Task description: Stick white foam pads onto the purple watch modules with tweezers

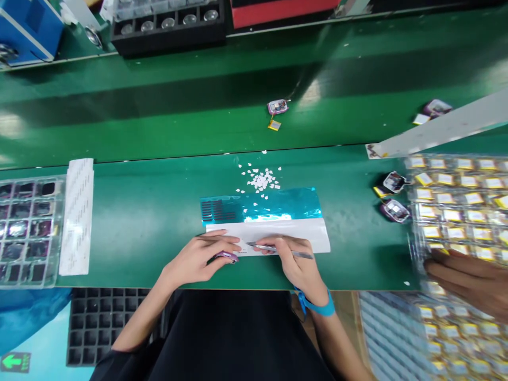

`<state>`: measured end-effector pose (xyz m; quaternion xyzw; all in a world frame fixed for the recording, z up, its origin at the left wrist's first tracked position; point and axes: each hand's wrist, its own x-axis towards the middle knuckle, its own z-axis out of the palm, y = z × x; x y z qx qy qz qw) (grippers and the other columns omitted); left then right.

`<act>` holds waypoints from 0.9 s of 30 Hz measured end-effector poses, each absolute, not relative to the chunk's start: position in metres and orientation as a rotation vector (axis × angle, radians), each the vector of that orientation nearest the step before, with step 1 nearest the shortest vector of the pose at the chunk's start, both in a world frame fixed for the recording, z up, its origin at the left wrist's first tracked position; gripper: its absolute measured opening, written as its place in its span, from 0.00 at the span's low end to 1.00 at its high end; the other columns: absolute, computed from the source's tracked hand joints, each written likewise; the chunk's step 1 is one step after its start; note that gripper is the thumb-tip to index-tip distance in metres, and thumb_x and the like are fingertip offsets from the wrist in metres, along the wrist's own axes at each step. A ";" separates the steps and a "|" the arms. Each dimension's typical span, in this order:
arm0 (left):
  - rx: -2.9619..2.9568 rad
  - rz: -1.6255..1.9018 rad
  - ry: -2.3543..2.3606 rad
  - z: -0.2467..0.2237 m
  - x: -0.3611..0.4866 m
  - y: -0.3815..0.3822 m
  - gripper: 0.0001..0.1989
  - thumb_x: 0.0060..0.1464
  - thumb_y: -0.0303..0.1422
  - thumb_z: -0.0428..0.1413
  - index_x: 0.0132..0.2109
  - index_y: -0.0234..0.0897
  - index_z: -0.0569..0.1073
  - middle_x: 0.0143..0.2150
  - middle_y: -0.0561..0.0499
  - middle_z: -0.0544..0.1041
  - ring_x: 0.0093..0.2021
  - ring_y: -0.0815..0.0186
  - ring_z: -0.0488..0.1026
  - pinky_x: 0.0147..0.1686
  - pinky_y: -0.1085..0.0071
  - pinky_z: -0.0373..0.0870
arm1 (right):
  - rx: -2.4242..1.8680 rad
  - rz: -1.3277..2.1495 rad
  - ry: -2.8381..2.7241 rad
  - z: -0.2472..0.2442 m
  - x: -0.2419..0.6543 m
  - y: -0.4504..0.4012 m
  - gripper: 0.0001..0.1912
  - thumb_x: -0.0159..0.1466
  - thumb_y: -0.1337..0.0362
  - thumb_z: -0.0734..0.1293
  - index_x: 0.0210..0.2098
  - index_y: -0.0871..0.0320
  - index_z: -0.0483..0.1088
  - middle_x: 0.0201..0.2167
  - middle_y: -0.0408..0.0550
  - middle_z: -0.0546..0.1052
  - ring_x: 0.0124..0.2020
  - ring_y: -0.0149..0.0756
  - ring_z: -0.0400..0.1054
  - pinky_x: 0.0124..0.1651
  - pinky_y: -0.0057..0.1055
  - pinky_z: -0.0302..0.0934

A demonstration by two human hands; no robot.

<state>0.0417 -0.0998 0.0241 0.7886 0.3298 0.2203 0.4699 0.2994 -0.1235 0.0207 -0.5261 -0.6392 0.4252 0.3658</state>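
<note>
My left hand is closed round a small purple device near the bench's front edge. In my right hand are metal tweezers, their tips pointing left, close to the left fingertips. Both hands rest at a white sheet, which lies along a shiny blue film with dark strips at its left end. Just behind the film is a scattered pile of small white pieces. A blue band circles my right wrist.
Trays of yellow-edged parts stand at right, where another person's hand reaches in. Purple devices lie beside them. A clear tray and white strips are at left. One opened device lies farther back.
</note>
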 end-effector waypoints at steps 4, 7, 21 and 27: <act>1.940 0.487 0.813 0.025 0.041 -0.097 0.09 0.68 0.31 0.54 0.50 0.43 0.79 0.55 0.48 0.82 0.57 0.57 0.80 0.64 0.51 0.71 | -1.332 1.141 -1.652 0.021 0.301 -0.121 0.27 0.77 0.52 0.56 0.36 0.53 0.83 0.30 0.46 0.84 0.33 0.40 0.81 0.40 0.35 0.75; 1.953 0.468 0.798 0.025 0.040 -0.096 0.09 0.68 0.32 0.54 0.50 0.42 0.79 0.56 0.47 0.82 0.56 0.56 0.80 0.63 0.52 0.71 | -1.346 1.179 -1.509 0.022 0.303 -0.120 0.28 0.76 0.50 0.57 0.33 0.54 0.82 0.26 0.47 0.83 0.27 0.39 0.80 0.36 0.34 0.76; 1.149 0.583 0.788 0.063 0.059 -0.096 0.13 0.63 0.30 0.59 0.54 0.33 0.74 0.42 0.43 0.82 0.34 0.58 0.85 0.30 0.71 0.80 | -1.212 1.217 -1.092 0.056 0.273 -0.124 0.16 0.70 0.51 0.69 0.35 0.56 0.82 0.23 0.48 0.82 0.22 0.42 0.78 0.24 0.36 0.77; 1.088 0.683 0.776 0.065 0.065 -0.108 0.16 0.61 0.26 0.60 0.56 0.31 0.74 0.41 0.43 0.84 0.37 0.58 0.86 0.39 0.66 0.83 | -1.168 1.243 -1.136 0.060 0.258 -0.123 0.18 0.73 0.54 0.65 0.34 0.57 0.80 0.24 0.48 0.82 0.21 0.38 0.78 0.24 0.32 0.76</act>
